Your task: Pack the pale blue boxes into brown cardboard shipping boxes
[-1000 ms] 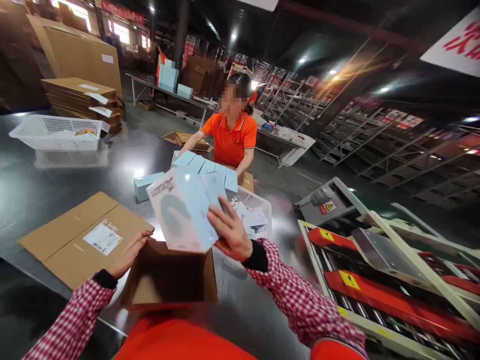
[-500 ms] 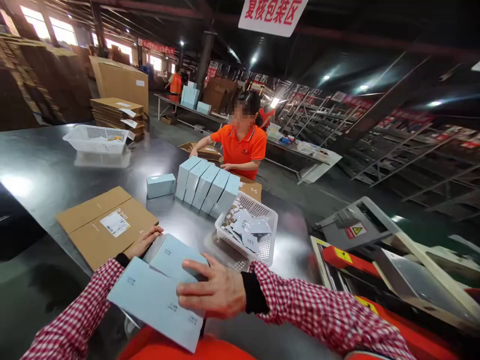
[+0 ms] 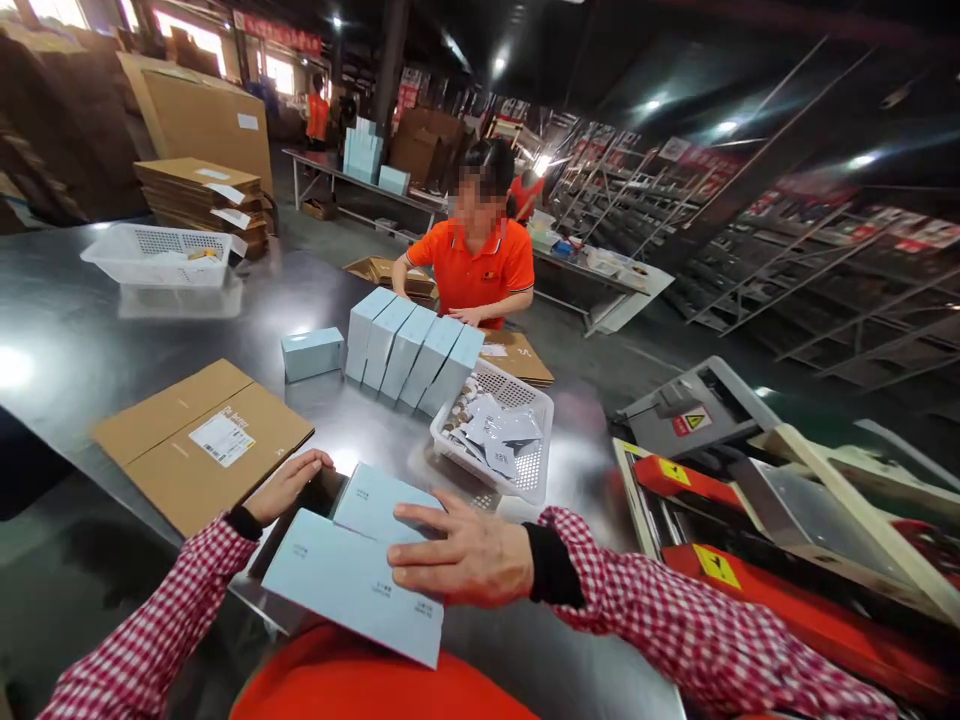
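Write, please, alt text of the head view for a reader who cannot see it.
A person's right hand lies spread over light-blue boxes at a carton, the left hand at the carton's edge. Beyond, on a metal table, stand a white basket of packets and a row of boxes, with a co-worker behind.

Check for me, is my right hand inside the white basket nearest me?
No, your right hand lies on the pale blue boxes, and the nearest white basket stands beyond it.
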The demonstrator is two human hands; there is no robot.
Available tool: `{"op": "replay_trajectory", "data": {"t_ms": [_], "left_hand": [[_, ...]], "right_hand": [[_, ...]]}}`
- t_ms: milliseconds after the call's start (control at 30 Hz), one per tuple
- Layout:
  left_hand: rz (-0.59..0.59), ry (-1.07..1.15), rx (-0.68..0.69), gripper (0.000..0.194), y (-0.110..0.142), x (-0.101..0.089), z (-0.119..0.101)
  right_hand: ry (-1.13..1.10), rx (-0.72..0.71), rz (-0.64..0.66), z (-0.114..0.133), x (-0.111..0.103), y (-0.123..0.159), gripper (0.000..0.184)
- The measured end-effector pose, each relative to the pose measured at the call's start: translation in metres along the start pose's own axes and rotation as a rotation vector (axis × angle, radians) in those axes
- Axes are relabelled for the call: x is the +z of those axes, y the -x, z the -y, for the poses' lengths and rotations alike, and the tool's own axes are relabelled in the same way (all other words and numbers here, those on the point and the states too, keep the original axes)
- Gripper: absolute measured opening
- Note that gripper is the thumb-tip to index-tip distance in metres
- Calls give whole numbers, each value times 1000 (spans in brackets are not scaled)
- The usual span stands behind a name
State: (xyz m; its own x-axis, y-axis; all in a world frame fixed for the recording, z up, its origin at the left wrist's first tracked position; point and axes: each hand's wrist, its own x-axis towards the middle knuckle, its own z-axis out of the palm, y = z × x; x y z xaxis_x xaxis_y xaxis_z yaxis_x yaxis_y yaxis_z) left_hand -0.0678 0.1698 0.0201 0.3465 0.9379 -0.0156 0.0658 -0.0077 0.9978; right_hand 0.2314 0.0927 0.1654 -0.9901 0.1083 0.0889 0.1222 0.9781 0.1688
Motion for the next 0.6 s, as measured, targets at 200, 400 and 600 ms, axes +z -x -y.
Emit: {"op": "replay_trajectory", "data": {"t_ms": [200,400,600], "left_hand": [[-13,-58,9,36,6,2,-4],[-67,-113,-16,39,5,6,-1],[-116,-157,-54,50,15,-2,7]], "right_hand": [[-65,1,165,14,62,-13,30],[-323,203,599,11,93,-49,19],[-340,206,311,13,124,-143,36]]}}
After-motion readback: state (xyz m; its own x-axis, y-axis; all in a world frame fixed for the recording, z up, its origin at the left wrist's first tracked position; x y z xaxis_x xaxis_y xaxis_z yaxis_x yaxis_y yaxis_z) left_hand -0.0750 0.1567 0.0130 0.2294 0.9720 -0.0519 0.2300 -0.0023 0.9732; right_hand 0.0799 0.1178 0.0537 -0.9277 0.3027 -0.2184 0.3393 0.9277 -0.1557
